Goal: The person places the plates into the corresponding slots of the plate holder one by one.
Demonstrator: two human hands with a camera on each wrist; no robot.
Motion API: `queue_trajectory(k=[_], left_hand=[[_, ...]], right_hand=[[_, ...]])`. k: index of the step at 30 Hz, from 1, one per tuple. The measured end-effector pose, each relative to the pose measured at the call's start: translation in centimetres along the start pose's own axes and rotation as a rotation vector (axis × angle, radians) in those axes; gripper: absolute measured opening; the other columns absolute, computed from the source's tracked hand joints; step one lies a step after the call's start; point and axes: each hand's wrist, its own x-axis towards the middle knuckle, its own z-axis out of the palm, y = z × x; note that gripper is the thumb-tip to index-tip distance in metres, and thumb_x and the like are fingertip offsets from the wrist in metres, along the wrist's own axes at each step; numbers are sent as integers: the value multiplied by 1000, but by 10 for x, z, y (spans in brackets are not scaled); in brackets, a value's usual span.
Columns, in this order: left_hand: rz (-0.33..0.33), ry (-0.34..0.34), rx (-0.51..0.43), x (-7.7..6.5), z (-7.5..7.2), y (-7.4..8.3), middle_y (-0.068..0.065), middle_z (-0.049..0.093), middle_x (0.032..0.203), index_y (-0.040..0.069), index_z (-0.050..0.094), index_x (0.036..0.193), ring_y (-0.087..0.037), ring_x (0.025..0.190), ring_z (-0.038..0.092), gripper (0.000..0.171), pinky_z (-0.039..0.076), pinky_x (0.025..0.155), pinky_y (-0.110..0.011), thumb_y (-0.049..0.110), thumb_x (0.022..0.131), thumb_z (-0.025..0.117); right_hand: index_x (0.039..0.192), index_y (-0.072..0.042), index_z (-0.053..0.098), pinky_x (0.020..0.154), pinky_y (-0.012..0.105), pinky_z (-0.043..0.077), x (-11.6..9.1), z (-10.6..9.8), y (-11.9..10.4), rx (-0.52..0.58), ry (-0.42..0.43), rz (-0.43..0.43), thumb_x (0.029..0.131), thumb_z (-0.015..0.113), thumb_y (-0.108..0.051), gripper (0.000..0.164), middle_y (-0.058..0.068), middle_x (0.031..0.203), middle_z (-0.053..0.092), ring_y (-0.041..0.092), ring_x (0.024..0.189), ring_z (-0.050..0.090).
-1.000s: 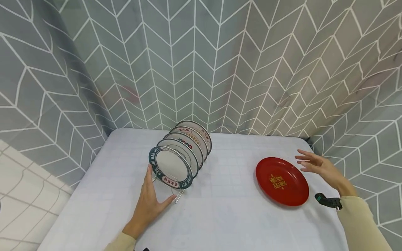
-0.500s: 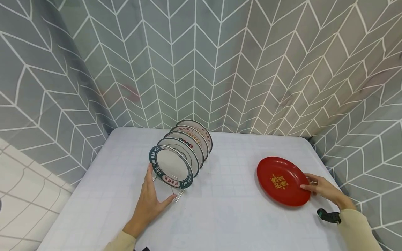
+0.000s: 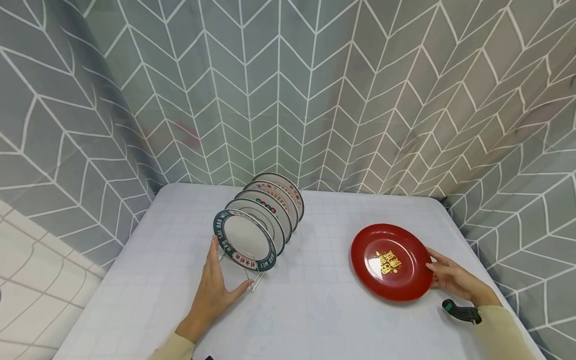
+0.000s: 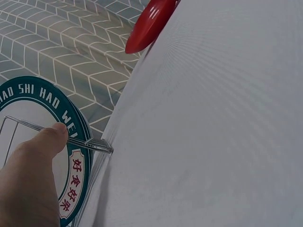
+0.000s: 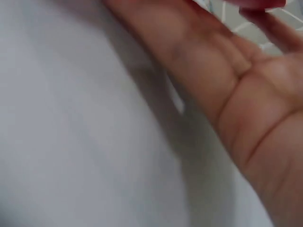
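Observation:
Tilted and lifted at the right, a red plate (image 3: pixel 371 250) with gold characters is pinched at its right rim by my right hand (image 3: pixel 456 280), thumb on top and fingers beneath. In the right wrist view the palm (image 5: pixel 255 104) faces up under the plate's red edge (image 5: pixel 258 4). At the left, several white plates stand in a row in a wire dish rack (image 3: pixel 256 282). The front one (image 3: pixel 245 237) has a green lettered rim. My left hand (image 3: pixel 209 295) spans the rack's front with fingers extended; its thumb (image 4: pixel 52 137) rests on the wire. The other left fingers are hidden in the left wrist view.
A white cloth (image 3: pixel 310 310) covers the table. Grey curtains (image 3: pixel 292 100) with white lines hang behind it and at both sides. A dark strap device (image 3: pixel 462 311) sits by the right wrist.
My right hand has come down onto the red plate's right rim and gripped it. The plate has shifted left and tilted up. The left hand and the rack stay in place.

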Motion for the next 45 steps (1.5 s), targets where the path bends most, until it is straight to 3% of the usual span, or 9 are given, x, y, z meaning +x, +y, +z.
queue_trajectory(k=[4,13,22,26,34,45], left_hand=[[-5,5,-1,1,0,-1,-23,17,161,-5,6,155,-37,145,28,138,6,120,-13,37,57,94],[-62,-37,9,2,-2,-1,-19,13,163,-2,4,156,-34,148,24,138,5,120,-12,40,59,92],[-68,-52,3,0,-2,-2,-19,14,163,-1,3,156,-33,149,23,136,7,121,-15,47,62,89],[-66,-43,0,-1,-3,-1,-19,14,163,-1,3,156,-33,148,24,136,7,121,-14,46,62,90],[-67,-56,4,-2,-2,2,-19,13,163,-1,3,156,-31,149,21,137,5,121,-14,45,61,90],[-63,-51,3,-2,-1,1,-19,13,163,-1,4,156,-31,149,21,136,5,121,-15,45,61,90]], right_hand=[[146,-38,44,96,38,56,19,9,2,44,-57,-15,100,11,3,69,-8,137,58,18,114,64],[140,-44,49,88,32,59,68,32,4,-54,-34,22,102,25,-2,61,-10,132,61,13,104,67],[148,-31,42,92,30,57,110,44,6,-4,-163,-116,101,21,3,62,-5,140,56,14,110,64],[149,-29,42,93,29,56,125,47,8,17,-160,-160,101,23,2,60,-4,140,56,14,111,64],[150,-26,40,95,32,55,141,50,20,80,-168,-251,100,23,3,60,-2,142,55,16,116,63],[149,-28,41,94,34,56,140,51,30,92,-119,-242,101,27,1,58,-2,141,56,18,113,65]])
